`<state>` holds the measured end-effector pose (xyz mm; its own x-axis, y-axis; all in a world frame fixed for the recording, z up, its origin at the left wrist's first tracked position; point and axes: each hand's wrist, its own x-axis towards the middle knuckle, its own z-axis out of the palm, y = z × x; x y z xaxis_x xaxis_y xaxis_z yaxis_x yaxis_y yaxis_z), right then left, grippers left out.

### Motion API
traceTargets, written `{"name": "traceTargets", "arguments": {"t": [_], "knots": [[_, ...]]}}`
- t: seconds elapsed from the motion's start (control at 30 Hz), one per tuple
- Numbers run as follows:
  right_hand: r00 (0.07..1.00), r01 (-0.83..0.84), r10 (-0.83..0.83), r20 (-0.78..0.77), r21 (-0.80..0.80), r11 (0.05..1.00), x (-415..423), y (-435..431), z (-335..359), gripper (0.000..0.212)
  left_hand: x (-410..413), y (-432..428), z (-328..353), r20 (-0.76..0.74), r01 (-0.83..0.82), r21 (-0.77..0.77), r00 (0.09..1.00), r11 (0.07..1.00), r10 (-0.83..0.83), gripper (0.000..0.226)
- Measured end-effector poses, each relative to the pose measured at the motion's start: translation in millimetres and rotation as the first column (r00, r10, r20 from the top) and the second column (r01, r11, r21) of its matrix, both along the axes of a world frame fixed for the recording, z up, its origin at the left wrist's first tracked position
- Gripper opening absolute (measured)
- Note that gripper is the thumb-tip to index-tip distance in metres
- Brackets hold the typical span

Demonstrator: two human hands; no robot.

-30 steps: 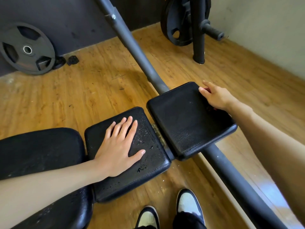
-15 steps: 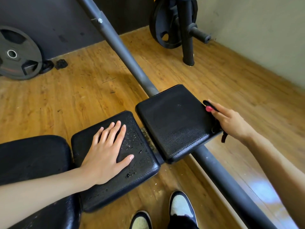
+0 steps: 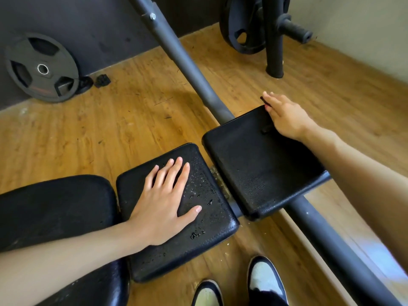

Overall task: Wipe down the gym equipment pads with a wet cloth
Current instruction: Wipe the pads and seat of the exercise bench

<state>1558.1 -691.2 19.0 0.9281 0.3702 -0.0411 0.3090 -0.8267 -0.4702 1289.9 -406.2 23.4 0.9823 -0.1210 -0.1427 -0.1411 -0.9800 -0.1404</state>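
"On the middle pad (image 3: 209, 244), palm down: left hand (image 3: 163, 204). Grip apart, fingers straight and slightly spread, holding nothing."

"Any wet there?"

"Droplets (image 3: 198, 195) just beside the thumb, scattered toward the pad's right edge."

"And the other side?"

"At the far right corner of the far pad (image 3: 254, 173): right hand (image 3: 287, 118). Grip apart too — fingers stretched out flat, pressing down on the cloth (image 3: 263, 100)."

"Much of the cloth to see?"

"Hardly. Dark, mostly hidden under the palm. Only a tip past the fingertips and a small strip on the pad beside the palm. Thumb out of sight."

"Around the pads?"

"Larger black pad (image 3: 55, 206) just left of the middle one, partly under the left forearm. Grey frame tube (image 3: 187, 62) running diagonally beneath the far pad, upper left to lower right. Wooden floor (image 3: 110, 133) below everything. Weight plate (image 3: 42, 67) leaning against the dark wall (image 3: 88, 29), well apart to the left — another plate (image 3: 240, 29) on a black stand (image 3: 273, 51) at the back right. Two black-and-white shoes (image 3: 265, 281) at the bottom, near the middle pad's front edge."
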Motion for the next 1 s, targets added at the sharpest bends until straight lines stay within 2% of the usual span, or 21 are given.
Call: {"name": "traceTargets", "arguments": {"t": [0.1, 0.27, 0.37, 0.47, 0.57, 0.63, 0.7, 0.8, 0.93, 1.0], "knots": [[0.994, -0.083, 0.089, 0.060, -0.100, 0.991, -41, -11, -1, 0.054, 0, 0, 0, 0.006, 0.001, -0.009, 1.000, 1.000, -0.001, 0.096], [0.950, -0.296, 0.310, 0.043, -0.199, 0.934, -145, -7, 9, 0.058, 0, -2, 2, 0.012, 0.000, -0.045, 1.000, 0.999, 0.001, 0.096], [0.905, -0.379, 0.415, 0.098, -0.263, 0.887, -163, -1, 13, 0.061, -1, -2, 3, 0.020, -0.002, -0.058, 1.000, 0.998, 0.003, 0.096], [0.947, -0.272, 0.305, 0.097, -0.260, 0.926, -122, 8, 9, 0.059, -2, -2, 3, 0.026, -0.004, -0.066, 1.000, 0.998, 0.006, 0.095], [0.972, -0.103, 0.150, 0.179, -0.245, 0.964, -81, 33, 2, 0.058, -2, -3, 3, 0.044, -0.009, -0.081, 0.999, 0.997, 0.012, 0.095], [0.976, -0.083, 0.121, 0.183, -0.204, 0.975, -68, 51, 3, 0.061, -2, -3, 3, 0.049, -0.010, -0.099, 0.999, 0.995, 0.015, 0.094], [0.979, -0.110, 0.139, 0.152, -0.182, 0.977, -64, 60, 5, 0.061, -2, -1, 2, 0.062, -0.010, -0.095, 0.998, 0.995, 0.016, 0.094], [0.969, -0.238, 0.245, 0.031, -0.142, 0.961, -98, 50, 9, 0.056, -3, 2, 0, 0.062, 0.001, -0.090, 0.998, 0.996, 0.005, 0.094], [0.912, -0.358, 0.393, 0.114, -0.243, 0.902, -192, 26, 8, 0.064, -3, 1, 0, 0.071, -0.006, -0.106, 0.997, 0.994, 0.013, 0.094], [0.909, -0.367, 0.405, 0.096, -0.275, 0.889, -199, 22, 9, 0.064, -3, -1, 0, 0.069, -0.005, -0.106, 0.998, 0.994, 0.012, 0.095]]}}
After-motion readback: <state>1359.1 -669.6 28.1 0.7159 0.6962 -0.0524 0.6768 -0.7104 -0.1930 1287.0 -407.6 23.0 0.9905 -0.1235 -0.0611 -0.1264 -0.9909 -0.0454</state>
